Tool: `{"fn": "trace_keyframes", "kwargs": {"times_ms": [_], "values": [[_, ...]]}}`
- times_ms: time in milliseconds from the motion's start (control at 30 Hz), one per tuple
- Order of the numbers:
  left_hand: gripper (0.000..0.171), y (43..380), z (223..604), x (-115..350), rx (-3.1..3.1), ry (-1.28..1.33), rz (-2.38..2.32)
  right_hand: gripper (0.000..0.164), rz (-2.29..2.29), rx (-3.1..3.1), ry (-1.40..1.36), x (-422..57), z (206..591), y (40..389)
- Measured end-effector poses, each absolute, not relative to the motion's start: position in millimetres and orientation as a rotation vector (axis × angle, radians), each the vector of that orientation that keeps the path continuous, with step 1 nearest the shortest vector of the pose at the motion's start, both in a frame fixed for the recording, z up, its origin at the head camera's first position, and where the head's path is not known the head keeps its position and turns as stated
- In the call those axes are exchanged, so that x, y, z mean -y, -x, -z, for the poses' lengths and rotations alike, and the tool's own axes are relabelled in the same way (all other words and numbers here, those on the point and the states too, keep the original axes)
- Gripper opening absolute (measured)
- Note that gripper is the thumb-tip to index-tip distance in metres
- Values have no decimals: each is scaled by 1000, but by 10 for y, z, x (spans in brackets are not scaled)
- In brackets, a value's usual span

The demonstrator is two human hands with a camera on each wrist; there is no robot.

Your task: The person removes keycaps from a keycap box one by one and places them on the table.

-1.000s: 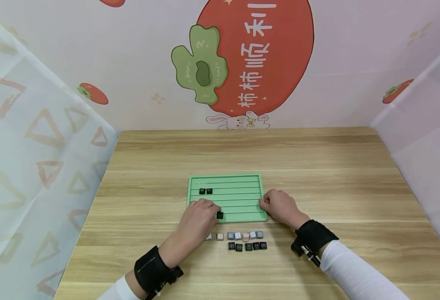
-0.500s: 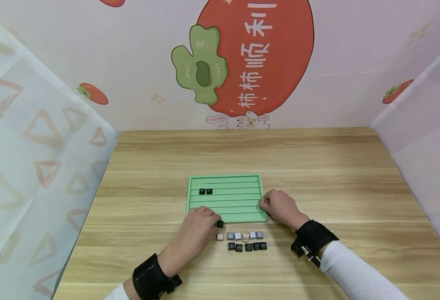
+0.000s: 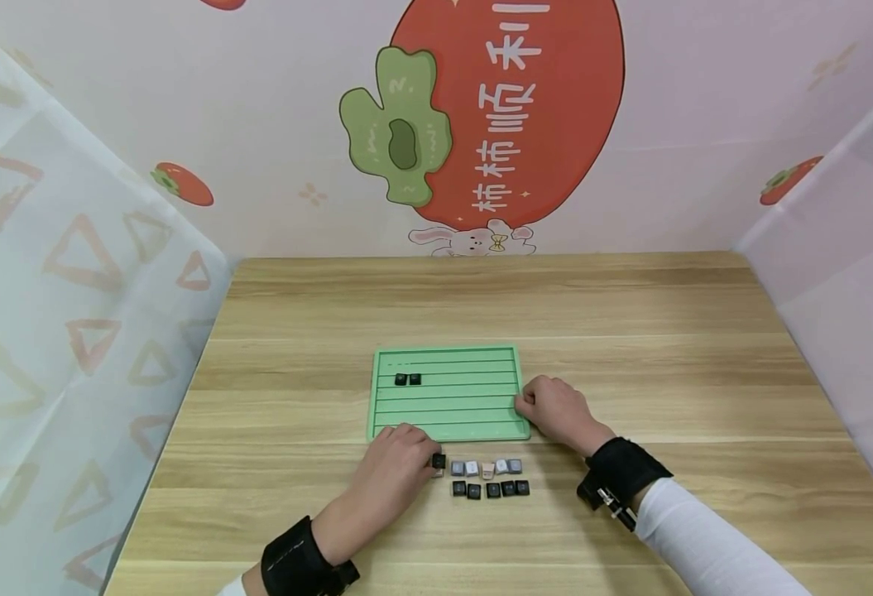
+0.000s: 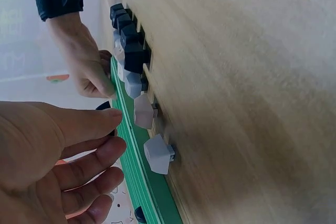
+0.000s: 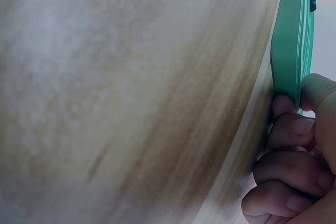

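My left hand (image 3: 389, 465) pinches a black keycap (image 3: 438, 460) between thumb and fingertips, just off the near edge of a green ridged tray (image 3: 473, 403). In the head view that keycap overlaps a pale keycap beneath it; in the left wrist view the fingers mostly hide it. My right hand (image 3: 558, 410) grips the tray's right edge, its thumb on top and curled fingers against the side in the right wrist view. Two black keycaps (image 3: 408, 380) sit side by side on the tray, towards its upper left.
In front of the tray lies a row of grey, white and pinkish keycaps (image 3: 487, 470). Nearer to me is a row of several black keycaps (image 3: 493, 491). Everything stands on a wooden table (image 3: 630, 331), with a printed backdrop (image 3: 257, 124) behind.
My left hand has drawn back towards me with the black keycap, from over the tray's near part to the pale keycap row. The right hand stays at the tray's edge.
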State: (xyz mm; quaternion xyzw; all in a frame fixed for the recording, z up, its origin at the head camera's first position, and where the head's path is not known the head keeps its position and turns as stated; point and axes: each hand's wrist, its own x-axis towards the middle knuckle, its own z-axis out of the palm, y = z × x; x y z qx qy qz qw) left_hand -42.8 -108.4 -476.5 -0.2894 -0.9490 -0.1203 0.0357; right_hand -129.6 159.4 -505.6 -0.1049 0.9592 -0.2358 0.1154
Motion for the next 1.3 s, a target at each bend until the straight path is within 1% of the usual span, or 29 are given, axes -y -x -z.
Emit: {"fn": "trace_keyframes", "kwargs": {"times_ms": [567, 1300], "values": [[20, 335, 4834, 1093, 2917, 983, 351, 41, 689, -2820, 319, -1591, 5061, 1302], [18, 251, 4897, 1071, 2921, 1030, 344, 41, 698, -2810, 309, -1589, 5056, 1301]]}}
